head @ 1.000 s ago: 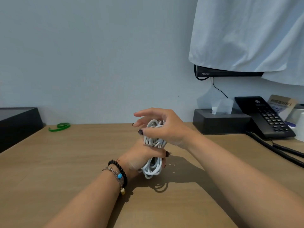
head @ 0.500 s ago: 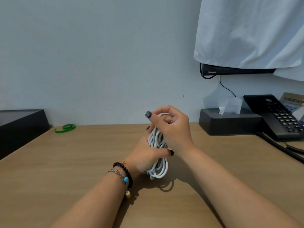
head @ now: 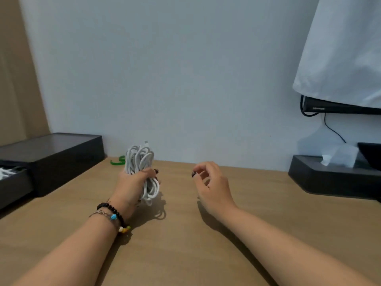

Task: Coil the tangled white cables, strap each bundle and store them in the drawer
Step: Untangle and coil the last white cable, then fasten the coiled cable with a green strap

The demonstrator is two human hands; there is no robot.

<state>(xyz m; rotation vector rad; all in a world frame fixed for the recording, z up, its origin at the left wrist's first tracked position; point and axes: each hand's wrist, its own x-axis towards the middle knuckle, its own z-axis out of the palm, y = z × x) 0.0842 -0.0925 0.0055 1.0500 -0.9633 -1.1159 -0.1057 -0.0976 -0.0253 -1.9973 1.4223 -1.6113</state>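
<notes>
Since approx half a sec earlier the right hand [head: 213,187] had let go of the white cable coil [head: 142,170] and pulled off to the right, fingers loosely curled and holding nothing, hovering over the desk [head: 185,254]. Left hand [head: 132,185] gripped the coil round its middle w/ the long axis upright, just above the desk. Green strap [head: 117,161] lay at the back by the wall, just behind & left of the coil, so the left hand was nearer, though full, and the free right would prob. have to reach across; the drawer [head: 14,182] sat further left w/ white cable already in it.
</notes>
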